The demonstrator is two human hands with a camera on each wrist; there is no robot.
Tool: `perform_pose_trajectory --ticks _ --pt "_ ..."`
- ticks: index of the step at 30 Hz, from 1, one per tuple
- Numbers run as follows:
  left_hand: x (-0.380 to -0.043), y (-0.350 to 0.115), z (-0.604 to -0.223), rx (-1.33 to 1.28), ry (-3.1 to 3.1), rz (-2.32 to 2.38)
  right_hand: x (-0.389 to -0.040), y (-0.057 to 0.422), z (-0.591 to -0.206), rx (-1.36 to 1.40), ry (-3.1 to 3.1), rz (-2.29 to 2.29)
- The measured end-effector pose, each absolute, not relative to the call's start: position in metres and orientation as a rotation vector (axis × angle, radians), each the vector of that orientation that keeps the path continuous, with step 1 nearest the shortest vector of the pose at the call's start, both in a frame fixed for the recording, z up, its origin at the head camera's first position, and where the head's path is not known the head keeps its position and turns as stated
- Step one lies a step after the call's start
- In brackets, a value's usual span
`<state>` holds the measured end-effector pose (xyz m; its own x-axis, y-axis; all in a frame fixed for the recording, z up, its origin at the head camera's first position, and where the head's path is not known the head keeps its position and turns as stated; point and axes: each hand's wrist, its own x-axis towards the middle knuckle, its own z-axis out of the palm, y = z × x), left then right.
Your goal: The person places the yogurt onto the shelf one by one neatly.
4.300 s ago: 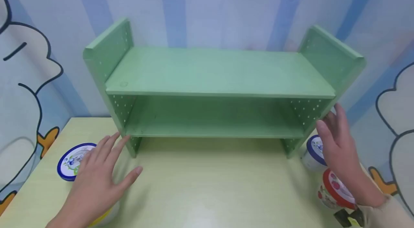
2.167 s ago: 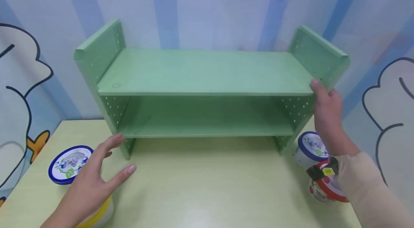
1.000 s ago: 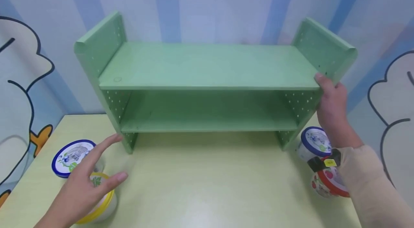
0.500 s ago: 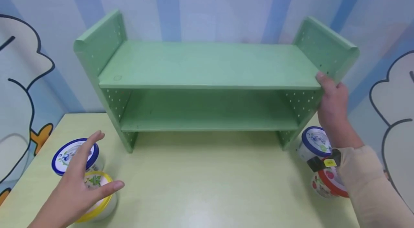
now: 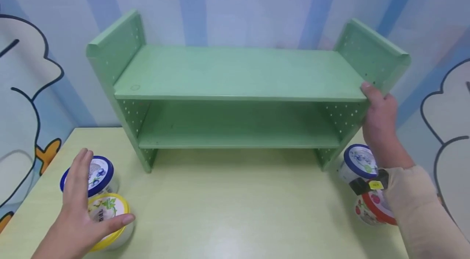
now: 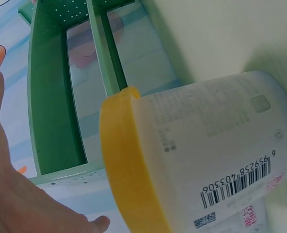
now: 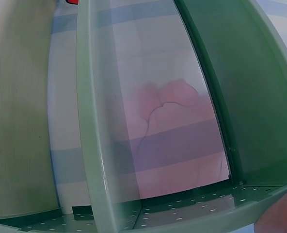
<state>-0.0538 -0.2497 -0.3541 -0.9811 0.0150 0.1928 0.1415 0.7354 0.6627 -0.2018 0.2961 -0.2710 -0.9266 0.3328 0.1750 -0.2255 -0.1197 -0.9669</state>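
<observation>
A green two-tier shelf [image 5: 238, 73] with hole-dotted side panels stands on the pale table. My right hand [image 5: 381, 118] grips its right side panel, thumb on the end of the upper board; the other fingers are hidden behind the panel. At the lower left, my left hand [image 5: 75, 210] is held with straight fingers, thumb spread apart. It hovers over a white tub with a yellow lid [image 5: 110, 206], holding nothing. In the left wrist view the tub [image 6: 206, 145] shows a barcode, and a gap lies between it and the thumb.
A blue-lidded tub [image 5: 103, 173] stands behind the yellow-lidded one. Right of the shelf are another blue-lidded tub [image 5: 360, 163] and a red-lidded tub [image 5: 371, 210], partly behind my right wrist. A striped wall [image 5: 242, 6] rises behind.
My right hand came from beside the shelf onto its right panel and stays there. My left hand shifted left and back from the shelf's left leg to over the yellow-lidded tub.
</observation>
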Motion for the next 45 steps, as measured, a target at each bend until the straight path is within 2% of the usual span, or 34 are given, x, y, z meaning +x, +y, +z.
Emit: perform_pose_trajectory --ticks 6,14,24,30,33,40,45 --pt "-0.047 -0.252 -0.356 -0.008 -2.752 -1.037 -0.200 0.296 -0.271 -0.115 -1.789 2.116" --pt "-0.040 -0.259 -0.362 -0.041 -2.670 -1.108 -0.199 0.296 -0.269 -0.048 -1.755 2.113" --pt "-0.043 -0.273 -0.364 0.221 -2.635 -1.416 -0.196 0.296 -0.267 -0.090 -1.766 2.122" --pt "-0.044 -0.280 -0.365 0.186 -2.569 -1.450 -0.195 0.296 -0.267 -0.102 -1.781 2.102" --pt "-0.052 -0.296 -0.382 0.185 -2.556 -1.441 -0.196 0.296 -0.267 -0.119 -1.775 2.105" --pt "-0.082 -0.364 -0.455 0.130 -2.449 -1.387 -0.197 0.293 -0.265 -0.131 -1.758 2.074" --pt "-0.089 -0.381 -0.465 0.122 -2.427 -1.397 -0.197 0.292 -0.265 -0.114 -1.727 2.049"
